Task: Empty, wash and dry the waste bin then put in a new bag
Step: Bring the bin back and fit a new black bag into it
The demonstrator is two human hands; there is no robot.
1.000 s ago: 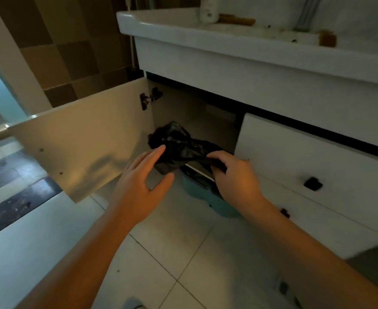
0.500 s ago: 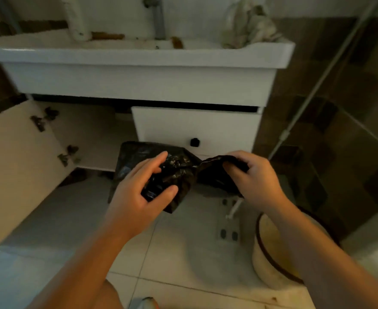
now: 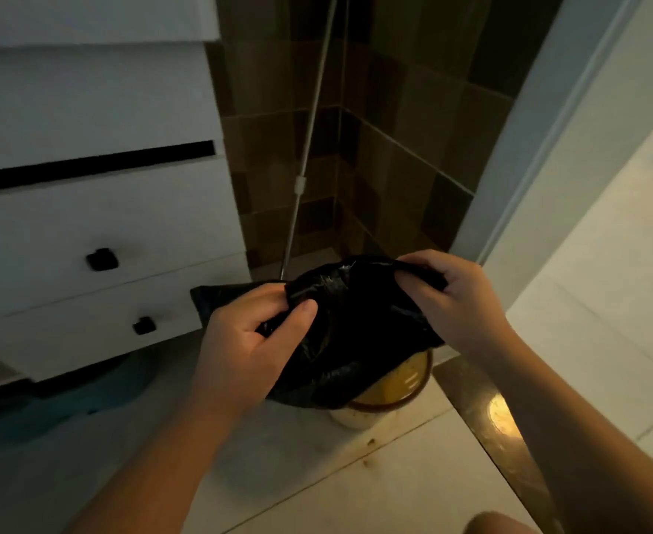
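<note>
Drawers of a white cabinet [image 3: 97, 225] with black knobs [image 3: 102, 259] stand at left; brown wall tiles [image 3: 394, 129] and a thin metal pole [image 3: 309, 148] fill the corner behind. Both hands pinch a crumpled black bin bag [image 3: 355, 321], left hand [image 3: 248, 348] and right hand [image 3: 452, 298] curled on its edge. It stretches left to right, hanging over and partly hiding the cream waste bin [image 3: 390, 395] on the floor.

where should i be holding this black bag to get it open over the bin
Hold the black bag by its top edge, one hand at each end, coming from above. The left hand and right hand already pinch the crumpled upper edge there, and the rest hangs slack over the bin, so drawing them apart should open it.
</note>
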